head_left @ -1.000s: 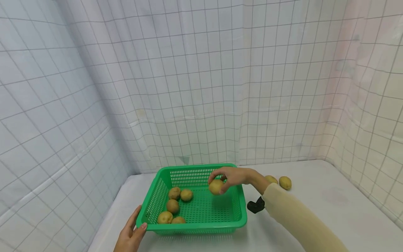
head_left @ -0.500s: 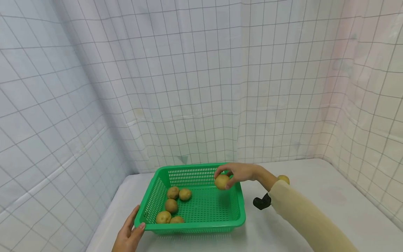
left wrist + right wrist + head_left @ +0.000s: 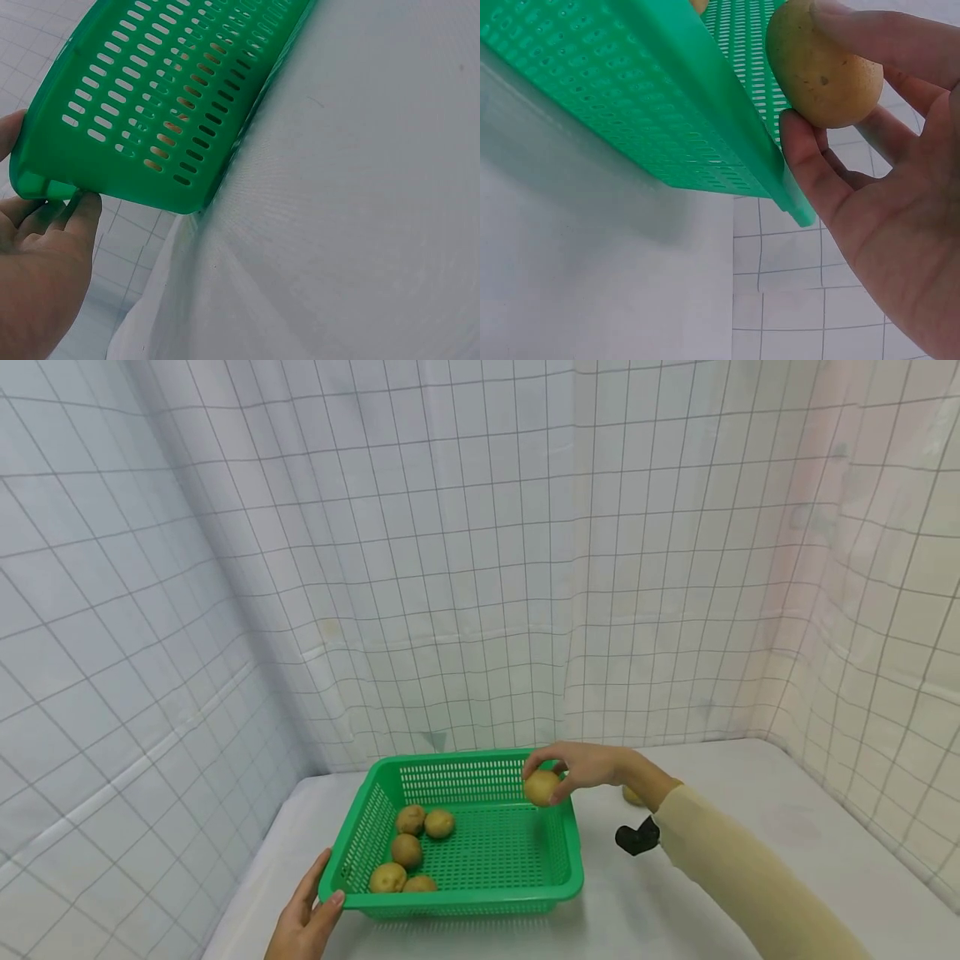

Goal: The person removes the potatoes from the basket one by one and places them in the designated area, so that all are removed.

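In the head view my right hand point(image 3: 588, 766) holds a yellowish potato point(image 3: 542, 787) between thumb and fingers, raised inside the right end of a green plastic basket point(image 3: 457, 899). Seen from the right wrist, the potato point(image 3: 821, 79) is smooth with small dark spots, close to the basket's rim point(image 3: 705, 82). My left hand point(image 3: 302, 920) grips the basket's front left corner. The left wrist view shows the thumb above the rim and the fingers point(image 3: 86, 217) curled under it. Several potatoes point(image 3: 407, 852) lie along the basket's left side.
Right of the basket, a black object point(image 3: 637, 837) lies on the white-covered table point(image 3: 757, 818), partly behind my sleeve. Another potato point(image 3: 632, 796) is mostly hidden behind my right wrist. White grid-patterned cloth point(image 3: 465, 610) stands close behind and at both sides.
My right hand has moved right and slightly back with the potato, toward the basket's right rim. The left hand keeps its grip on the corner.
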`<state>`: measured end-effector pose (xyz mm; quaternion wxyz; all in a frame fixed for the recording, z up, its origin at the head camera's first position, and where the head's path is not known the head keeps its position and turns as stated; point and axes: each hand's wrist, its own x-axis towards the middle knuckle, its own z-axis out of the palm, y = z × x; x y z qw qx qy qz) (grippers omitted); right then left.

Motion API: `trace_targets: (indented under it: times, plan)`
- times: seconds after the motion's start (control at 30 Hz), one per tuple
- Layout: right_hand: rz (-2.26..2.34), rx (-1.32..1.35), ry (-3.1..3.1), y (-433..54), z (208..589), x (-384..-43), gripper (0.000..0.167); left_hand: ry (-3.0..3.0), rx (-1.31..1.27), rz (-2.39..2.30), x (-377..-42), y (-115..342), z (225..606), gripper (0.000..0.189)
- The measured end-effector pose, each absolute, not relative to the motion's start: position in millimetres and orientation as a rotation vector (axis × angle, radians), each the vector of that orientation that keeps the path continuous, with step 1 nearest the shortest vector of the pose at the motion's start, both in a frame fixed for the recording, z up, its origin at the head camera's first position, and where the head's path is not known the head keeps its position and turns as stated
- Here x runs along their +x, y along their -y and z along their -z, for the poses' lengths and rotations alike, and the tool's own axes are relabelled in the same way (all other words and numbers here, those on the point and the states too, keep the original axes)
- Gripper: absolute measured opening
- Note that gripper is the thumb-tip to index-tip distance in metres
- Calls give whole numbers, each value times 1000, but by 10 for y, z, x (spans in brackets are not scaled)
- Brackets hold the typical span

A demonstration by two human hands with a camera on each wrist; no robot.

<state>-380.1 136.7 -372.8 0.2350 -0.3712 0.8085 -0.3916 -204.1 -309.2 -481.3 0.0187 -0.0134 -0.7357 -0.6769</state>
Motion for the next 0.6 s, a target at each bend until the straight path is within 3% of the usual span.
trace_targets:
  times: [0.6]
  plan:
    - [1054, -1002, -2294, -1645, 3741, -3802, 44, 2312, -60, 2080, -2041, 3106, 4814, 81]
